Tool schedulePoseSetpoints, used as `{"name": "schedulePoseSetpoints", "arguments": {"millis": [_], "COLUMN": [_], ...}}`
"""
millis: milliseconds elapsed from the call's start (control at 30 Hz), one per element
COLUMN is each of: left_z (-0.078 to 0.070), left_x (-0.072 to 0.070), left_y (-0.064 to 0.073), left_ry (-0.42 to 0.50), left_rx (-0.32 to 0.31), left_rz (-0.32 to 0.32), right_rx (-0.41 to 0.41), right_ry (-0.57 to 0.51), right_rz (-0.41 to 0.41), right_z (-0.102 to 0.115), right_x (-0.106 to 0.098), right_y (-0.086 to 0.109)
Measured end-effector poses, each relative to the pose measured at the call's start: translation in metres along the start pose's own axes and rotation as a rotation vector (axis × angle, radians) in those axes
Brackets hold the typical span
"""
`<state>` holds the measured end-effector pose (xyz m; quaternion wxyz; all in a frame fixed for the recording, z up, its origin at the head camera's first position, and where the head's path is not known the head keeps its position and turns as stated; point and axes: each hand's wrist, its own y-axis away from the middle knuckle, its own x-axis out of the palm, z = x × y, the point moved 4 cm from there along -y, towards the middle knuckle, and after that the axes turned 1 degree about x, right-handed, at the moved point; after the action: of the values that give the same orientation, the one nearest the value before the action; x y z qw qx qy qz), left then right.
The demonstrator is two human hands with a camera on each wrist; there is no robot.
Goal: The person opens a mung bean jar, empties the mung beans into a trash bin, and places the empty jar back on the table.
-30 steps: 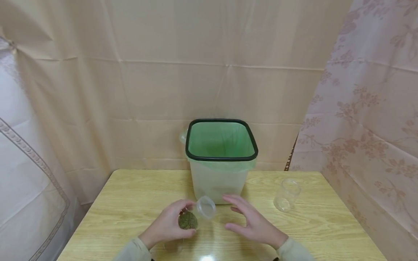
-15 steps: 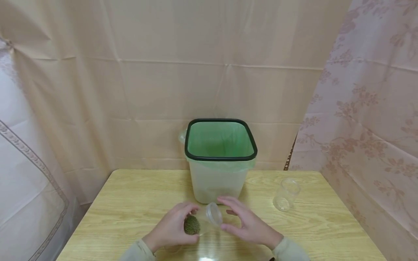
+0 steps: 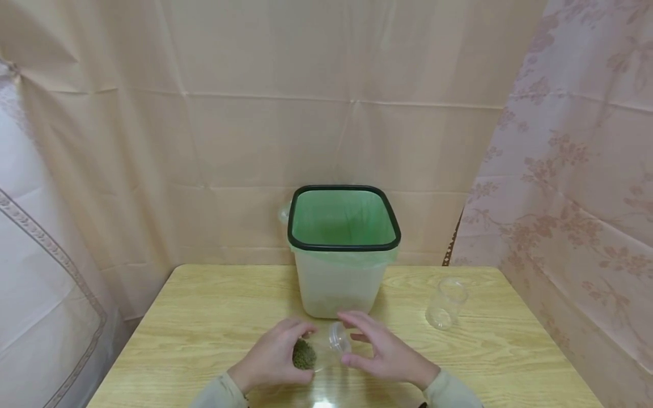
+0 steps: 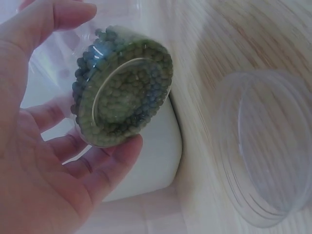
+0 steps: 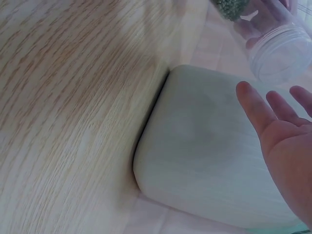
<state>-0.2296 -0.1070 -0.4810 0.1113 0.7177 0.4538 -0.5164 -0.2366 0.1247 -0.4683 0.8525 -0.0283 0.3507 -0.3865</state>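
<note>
Head view: the left hand holds a transparent jar of small green grains, fingers curled round it, tilted with its ringed end to the right. That end sits between the thumb and fingers of the right hand, which are spread; whether they touch it I cannot tell. Just beyond, a pale bin with a black rim and green liner blocks the far middle of the wooden table. A second transparent jar stands right of the bin, apart from both hands. Beige fabric hangs behind.

Left wrist view: thumb and fingers grip the grain jar, its base showing; a round transparent vessel rests on the table nearby.

Right wrist view: straight fingers lie near the ringed end, the bin's wall just behind.
</note>
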Motion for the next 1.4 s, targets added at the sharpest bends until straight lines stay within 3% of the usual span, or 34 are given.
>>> {"name": "schedulePoseSetpoints", "arguments": {"millis": [533, 900, 1167, 1400], "left_z": [-0.011, -0.016, -0.018, -0.018], "left_x": [-0.001, -0.002, -0.003, -0.001], "left_y": [-0.003, -0.006, -0.006, -0.005], "left_ry": [-0.055, -0.047, -0.045, -0.029], "left_rx": [0.004, 0.012, 0.003, 0.025], "left_rz": [0.015, 0.010, 0.002, -0.010], "right_rx": [0.084, 0.061, 0.172, 0.198], "right_ry": [0.030, 0.030, 0.036, 0.050], "right_rz": [0.037, 0.025, 0.004, 0.013], "right_z": [-0.007, -0.007, -0.010, -0.009], "right_x": [0.003, 0.004, 0.002, 0.002], "right_y": [0.000, 0.001, 0.002, 0.002]}}
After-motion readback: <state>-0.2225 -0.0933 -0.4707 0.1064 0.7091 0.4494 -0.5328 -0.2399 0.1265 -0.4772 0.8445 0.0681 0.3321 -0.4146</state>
